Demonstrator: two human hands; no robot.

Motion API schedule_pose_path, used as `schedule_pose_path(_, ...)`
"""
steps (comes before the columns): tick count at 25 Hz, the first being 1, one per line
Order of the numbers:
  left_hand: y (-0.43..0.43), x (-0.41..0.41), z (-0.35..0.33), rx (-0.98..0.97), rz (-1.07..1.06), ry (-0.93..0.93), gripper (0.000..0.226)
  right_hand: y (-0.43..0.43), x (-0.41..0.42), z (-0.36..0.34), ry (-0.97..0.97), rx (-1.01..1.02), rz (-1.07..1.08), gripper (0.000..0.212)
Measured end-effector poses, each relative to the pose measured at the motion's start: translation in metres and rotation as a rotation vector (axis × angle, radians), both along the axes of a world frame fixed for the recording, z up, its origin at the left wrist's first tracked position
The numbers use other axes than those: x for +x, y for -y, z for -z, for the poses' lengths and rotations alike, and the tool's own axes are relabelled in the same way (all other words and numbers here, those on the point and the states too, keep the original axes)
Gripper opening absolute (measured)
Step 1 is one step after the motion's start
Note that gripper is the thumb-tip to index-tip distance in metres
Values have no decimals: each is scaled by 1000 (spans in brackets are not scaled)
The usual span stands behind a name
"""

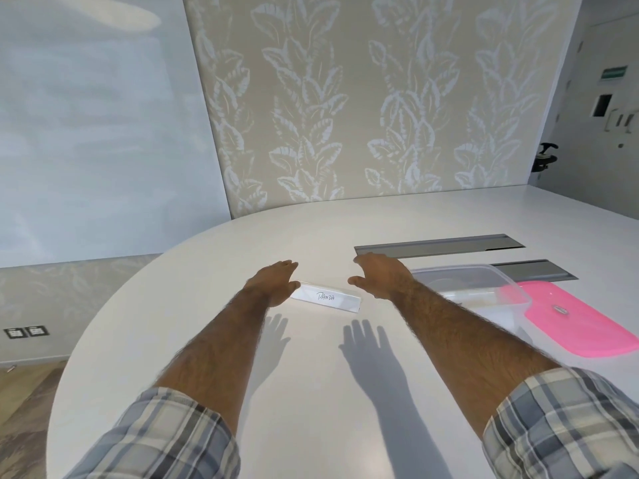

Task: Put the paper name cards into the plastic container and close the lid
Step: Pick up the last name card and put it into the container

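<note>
A folded paper name card [326, 298] with handwriting in a clear holder lies on the white table [207, 340]. My left hand [275, 283] hovers over its left end with fingers stretched out, holding nothing. Above the card's right end my right hand [382, 276] is spread, also holding nothing. A clear plastic container [484, 288] stands just right of my right forearm, partly hidden by it. Its pink lid [574, 323] lies flat on the table to the right of the container.
Two grey cable hatches [439, 244] are set into the table behind the container. The table's curved edge runs along the left, with floor beyond it. A patterned wall panel stands behind the table.
</note>
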State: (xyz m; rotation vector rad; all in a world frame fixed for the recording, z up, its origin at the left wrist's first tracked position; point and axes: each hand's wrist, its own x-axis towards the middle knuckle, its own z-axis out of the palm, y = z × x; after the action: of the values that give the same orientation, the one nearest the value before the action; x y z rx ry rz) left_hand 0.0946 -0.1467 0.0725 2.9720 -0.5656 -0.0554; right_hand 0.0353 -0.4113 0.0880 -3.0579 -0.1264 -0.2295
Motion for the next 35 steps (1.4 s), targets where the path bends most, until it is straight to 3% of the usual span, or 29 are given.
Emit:
schedule_pose_path(15,14,82,52,-31,83,-109,64,-13,74,59,-141,21,84,51)
schedule_pose_path(20,15,99,68,-30,100,-147,68,-14,84,76,-191,-1,75,41)
schedule_pose_path(26,23,102,79,-50,129,-119,56,-16,88,90,-238,20,65,39)
schedule_pose_path(31,23,102,80,-110,80,-126,33,-18,88,91,-245,-3,54,38)
schedule_pose_path(35,23,95,79,-112,63,-140,36,-26,88,91,-231,-48,23,39)
